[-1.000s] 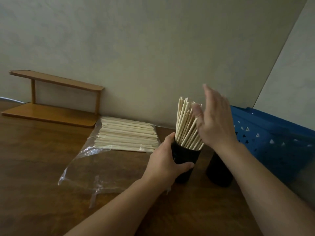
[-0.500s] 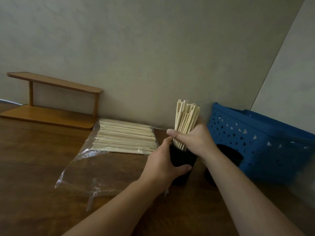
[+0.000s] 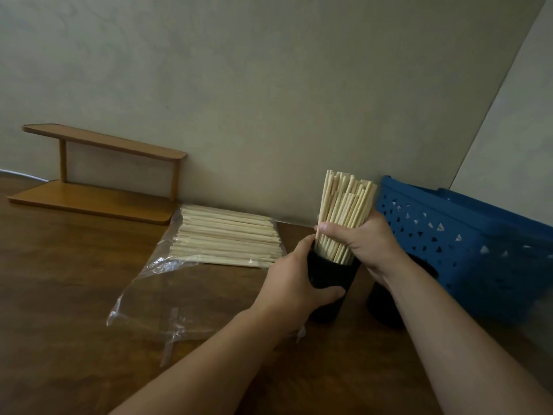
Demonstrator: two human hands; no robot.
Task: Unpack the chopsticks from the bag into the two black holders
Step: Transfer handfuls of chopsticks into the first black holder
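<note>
Since a second ago the right hand (image 3: 363, 245) has dropped from open above the bundle (image 3: 344, 214) to wrap it, fingers (image 3: 330, 228) clamped round the sticks just above the rim; half a second ago that grip was already on.

The table (image 3: 74, 295) is dark, glossy wood. On it the bag (image 3: 167, 295) lies flat, thin, clear and crinkled, with many chopsticks (image 3: 224, 238) left inside at its far end. The left hand (image 3: 294, 287) curls round the near holder (image 3: 332, 287), a matte black cylinder; the second holder (image 3: 386, 304) stands just right of it, partly hidden by the forearm.

The sticks are pale, slim, smooth wood with uneven tops. To finish well, I'd keep the holder pinned, squeeze the bundle loosely and tap it down so the ends level, then let go gently.
</note>
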